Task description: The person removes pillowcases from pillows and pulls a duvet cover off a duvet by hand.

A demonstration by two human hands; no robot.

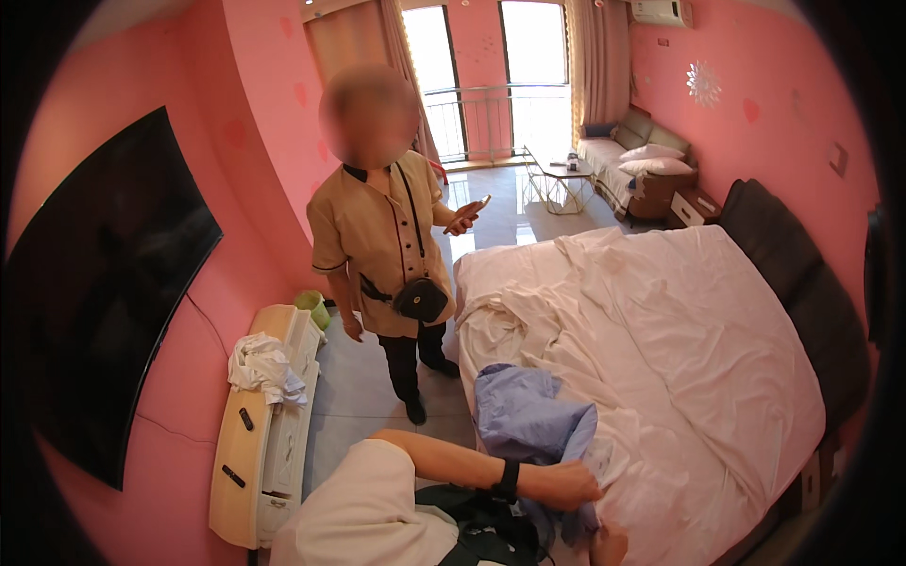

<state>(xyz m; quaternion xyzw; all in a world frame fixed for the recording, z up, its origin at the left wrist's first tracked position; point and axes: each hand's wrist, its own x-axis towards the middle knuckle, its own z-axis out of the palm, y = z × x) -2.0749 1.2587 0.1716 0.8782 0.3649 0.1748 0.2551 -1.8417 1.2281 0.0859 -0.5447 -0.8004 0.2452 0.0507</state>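
Observation:
My left arm, in a white sleeve and with a black wristband, reaches across the near corner of the bed. My left hand point(564, 485) is closed at the edge of a crumpled blue cloth point(528, 415), which shows above my forearm and below the hand. Close by, my right hand point(610, 545) is low at the picture's edge, smeared and partly cut off, so its fingers cannot be read. Beneath both hands lies a rumpled white sheet point(698, 349) on the bed, with a bunched fold at the bed's left side.
A person point(387, 245) in a tan shirt stands left of the bed, holding a phone point(481, 204). A low cabinet point(236, 453) bears white cloth point(267, 366) and two remotes; a green bin point(312, 307) is behind it. Farther back are a sofa point(604, 156) and glass table point(557, 170).

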